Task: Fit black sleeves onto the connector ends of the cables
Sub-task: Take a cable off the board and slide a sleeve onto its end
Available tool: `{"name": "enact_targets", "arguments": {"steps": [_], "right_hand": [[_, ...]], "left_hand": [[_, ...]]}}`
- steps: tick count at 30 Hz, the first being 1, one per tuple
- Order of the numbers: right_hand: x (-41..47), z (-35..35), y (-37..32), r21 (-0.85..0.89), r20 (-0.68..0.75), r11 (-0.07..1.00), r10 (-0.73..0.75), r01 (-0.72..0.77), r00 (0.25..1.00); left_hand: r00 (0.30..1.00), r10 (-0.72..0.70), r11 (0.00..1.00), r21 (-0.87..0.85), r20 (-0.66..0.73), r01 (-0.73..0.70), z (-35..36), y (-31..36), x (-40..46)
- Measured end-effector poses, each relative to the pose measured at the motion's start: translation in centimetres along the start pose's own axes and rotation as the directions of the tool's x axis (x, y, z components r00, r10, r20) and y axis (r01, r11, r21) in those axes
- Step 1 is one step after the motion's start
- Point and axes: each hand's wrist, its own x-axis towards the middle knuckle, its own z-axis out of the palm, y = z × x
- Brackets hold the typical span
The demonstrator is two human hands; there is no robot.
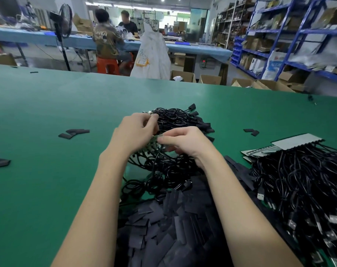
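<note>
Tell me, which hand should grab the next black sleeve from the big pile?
Probably the right hand. Its arm passes right over the pile of loose black sleeves, and the left hand reaches farther, toward the cable bundle.

Two people are sitting at a long blue bench [192, 47] beyond a standing fan [62, 22], while blue shelving [291, 35] is lining the right wall under ceiling lights.

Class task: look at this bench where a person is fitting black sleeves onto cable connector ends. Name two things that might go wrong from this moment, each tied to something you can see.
1. The left hand and right hand work over a tangled cable pile; pulling one cable may drag others along.
2. Loose sleeves lie scattered across the green table; some may be missed or knocked off.
</note>
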Motion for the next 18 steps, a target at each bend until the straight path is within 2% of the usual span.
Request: {"name": "enact_targets", "arguments": {"steps": [3, 8, 12, 18], "right_hand": [[-1.1, -1.3, -0.2, 0.095, 0.009, 0.995, -0.012, 0.011, 1.0], [-1.9, -2.8, 0.6, 0.198, 0.02, 0.979, 0.042, -0.045, 0.999], [-2.1, -3.4, 1.2, 0.268, 0.066, 0.961, 0.055, -0.071, 0.996], [-2.1, -4.0, 1.5, 0.365, 0.134, 0.926, 0.05, -0.096, 0.99]], "left_hand": [[0.991, 0.019, 0.995, 0.099, -0.132, -0.006, 1.5, 1.7, -0.5], [0.954, 0.134, 0.987, 0.119, -0.268, -0.105, 3.4, 3.6, -1.1], [0.938, 0.159, 0.986, 0.091, -0.307, -0.137, 4.2, 4.1, -1.4], [0.948, 0.131, 0.991, 0.027, -0.29, -0.129, 5.0, 4.3, -1.3]]}}
